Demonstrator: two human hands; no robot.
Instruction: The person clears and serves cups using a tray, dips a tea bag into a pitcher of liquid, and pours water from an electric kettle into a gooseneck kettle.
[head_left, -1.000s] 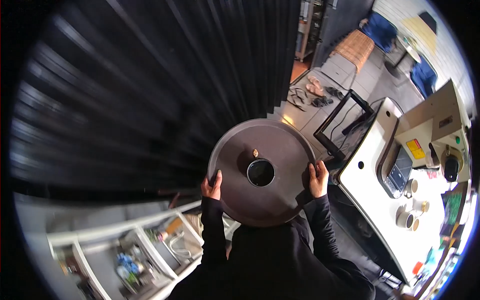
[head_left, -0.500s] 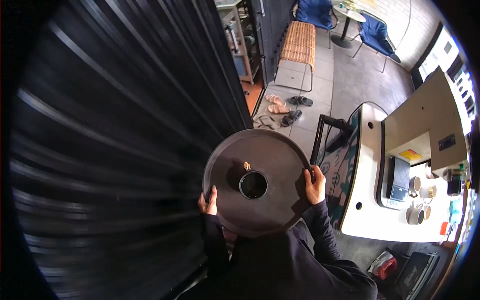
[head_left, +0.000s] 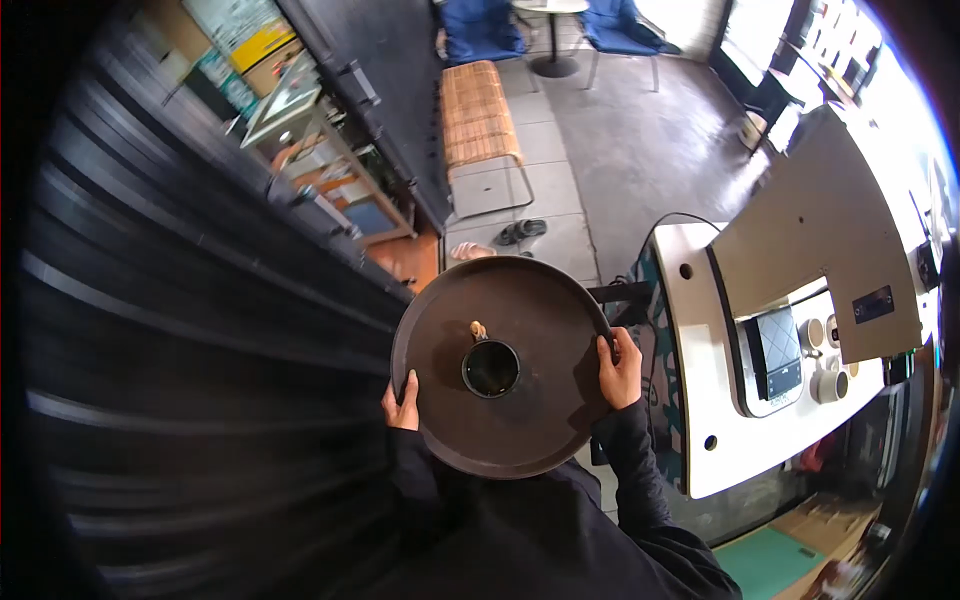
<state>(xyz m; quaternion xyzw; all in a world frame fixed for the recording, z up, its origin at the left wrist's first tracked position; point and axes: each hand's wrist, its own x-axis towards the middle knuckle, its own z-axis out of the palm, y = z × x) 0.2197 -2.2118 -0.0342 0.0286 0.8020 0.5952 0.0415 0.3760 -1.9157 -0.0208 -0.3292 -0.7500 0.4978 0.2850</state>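
Tray [head_left: 550, 420], round and dark brown with a matt surface and raised rim, is at the lower centre of the frame, held level or nearly so in front of the dark-clothed body. One dark cup [head_left: 490, 369] rests on it, left of centre, with a circular mouth and a gold-coloured ornament [head_left: 478, 329] at its upper edge; whether it contains liquid cannot be determined. Left hand [head_left: 402, 404] grasps the left rim, thumb on top; right hand [head_left: 621, 372] grasps the right rim likewise. The fingers beneath are largely hidden. Progress, as judged: cup loaded, tray lifted and supported two-handed; setting down not yet done. To the right of the frame, a smooth white counter [head_left: 700, 350] bears a flat black device [head_left: 775, 350] and pale rounded cups [head_left: 832, 386]. Dark ribbed panelling [head_left: 200, 330] fills the left. At upper centre, a woven wicker bench [head_left: 478, 115] adjoins grey floor tiles [head_left: 545, 170], with blue fabric chairs [head_left: 482, 35] beyond.
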